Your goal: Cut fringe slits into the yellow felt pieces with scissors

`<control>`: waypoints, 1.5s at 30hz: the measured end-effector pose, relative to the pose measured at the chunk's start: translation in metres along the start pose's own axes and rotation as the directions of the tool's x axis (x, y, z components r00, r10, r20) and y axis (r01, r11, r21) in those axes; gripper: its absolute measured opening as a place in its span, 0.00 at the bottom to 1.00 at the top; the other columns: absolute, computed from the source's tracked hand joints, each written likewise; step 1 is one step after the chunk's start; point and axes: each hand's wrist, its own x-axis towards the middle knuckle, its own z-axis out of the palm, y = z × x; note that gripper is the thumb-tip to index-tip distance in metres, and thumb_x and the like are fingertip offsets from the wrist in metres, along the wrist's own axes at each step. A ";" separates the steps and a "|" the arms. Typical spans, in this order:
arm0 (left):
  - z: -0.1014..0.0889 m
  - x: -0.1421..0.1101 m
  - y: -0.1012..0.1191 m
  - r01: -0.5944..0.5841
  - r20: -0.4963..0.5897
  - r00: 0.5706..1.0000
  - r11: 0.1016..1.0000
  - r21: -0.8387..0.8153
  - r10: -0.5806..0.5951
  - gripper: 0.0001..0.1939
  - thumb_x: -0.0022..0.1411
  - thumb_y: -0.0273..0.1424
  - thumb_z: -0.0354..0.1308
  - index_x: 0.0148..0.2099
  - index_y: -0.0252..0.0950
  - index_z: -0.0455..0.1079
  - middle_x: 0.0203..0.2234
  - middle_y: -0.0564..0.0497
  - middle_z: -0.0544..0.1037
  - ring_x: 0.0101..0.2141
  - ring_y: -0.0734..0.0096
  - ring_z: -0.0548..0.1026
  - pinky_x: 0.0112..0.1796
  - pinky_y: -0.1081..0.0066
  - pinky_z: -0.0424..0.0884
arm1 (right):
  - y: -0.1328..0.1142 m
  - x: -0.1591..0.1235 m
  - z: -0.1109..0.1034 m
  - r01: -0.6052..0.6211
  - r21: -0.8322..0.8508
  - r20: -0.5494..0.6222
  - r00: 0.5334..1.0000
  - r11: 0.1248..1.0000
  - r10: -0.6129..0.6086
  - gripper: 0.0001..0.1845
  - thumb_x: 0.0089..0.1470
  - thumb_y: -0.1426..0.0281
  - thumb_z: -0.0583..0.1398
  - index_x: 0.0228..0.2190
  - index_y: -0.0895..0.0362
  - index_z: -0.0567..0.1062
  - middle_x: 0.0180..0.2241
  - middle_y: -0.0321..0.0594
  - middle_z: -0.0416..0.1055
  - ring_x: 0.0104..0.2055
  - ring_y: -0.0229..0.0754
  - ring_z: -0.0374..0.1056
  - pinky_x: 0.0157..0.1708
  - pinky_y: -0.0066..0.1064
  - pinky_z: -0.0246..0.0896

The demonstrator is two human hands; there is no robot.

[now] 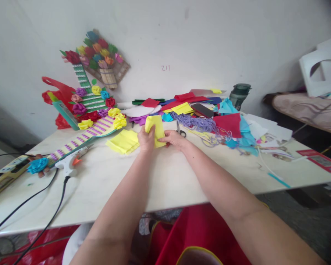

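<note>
Nearest the person's body, a red garment [193,235] with yellow edging shows below the rim of a pale table [113,195], and two bare forearms [129,198] reach in over the top. At my left a white glue gun [67,166] lies with its black cord [67,179] trailing over the near edge, close to a blue flower [38,166]. Mid-table, the left hand [147,140] is clamped on a yellow sheet [159,126], thumb against its face, while the right hand [174,140] pinches that same sheet by its lower right part; it is held up between the two, above the tabletop. Just left of the left hand, a stack of yellow sheets [123,142] lies flat. Past the right hand I can make out part of some scissors [183,133], near a tangle of purple yarn [194,122]. A red sheet [228,125] lies right of the yarn, and a dark phone [202,110] rests behind it. Farther left, flowers [96,89] trim a green-and-white striped panel [81,77]. A dark green bottle [237,98] stands at the back right, and "217" is written on the white wall [209,44] beyond.
</note>
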 end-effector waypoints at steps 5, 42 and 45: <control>-0.002 0.000 -0.001 -0.026 -0.058 0.998 0.985 0.172 0.036 0.14 0.52 0.43 0.54 0.32 0.37 0.68 0.22 0.50 0.71 0.27 0.65 0.70 0.33 0.68 0.64 | 0.000 0.000 0.001 -0.020 -0.003 -0.070 0.997 1.000 0.020 0.17 0.34 0.64 0.68 0.17 0.60 0.66 0.15 0.31 0.65 0.16 0.30 0.60 0.13 0.20 0.55; -0.001 0.007 -0.007 0.271 0.090 0.962 0.843 -0.465 -0.259 0.19 0.45 0.38 0.61 0.38 0.32 0.69 0.33 0.45 0.76 0.32 0.66 0.74 0.32 0.71 0.70 | -0.020 -0.007 -0.030 -0.440 -0.858 -0.477 0.874 0.265 -0.093 0.21 0.49 0.62 0.56 0.41 0.62 0.74 0.42 0.57 0.70 0.46 0.51 0.66 0.42 0.37 0.59; 0.000 0.007 -0.010 0.293 0.124 0.955 0.814 -0.501 -0.268 0.20 0.44 0.38 0.61 0.39 0.31 0.69 0.34 0.43 0.76 0.33 0.65 0.75 0.33 0.69 0.71 | -0.020 -0.004 -0.026 -0.460 -0.847 -0.496 0.864 0.267 -0.087 0.21 0.49 0.61 0.57 0.41 0.62 0.74 0.43 0.57 0.70 0.47 0.51 0.65 0.45 0.38 0.58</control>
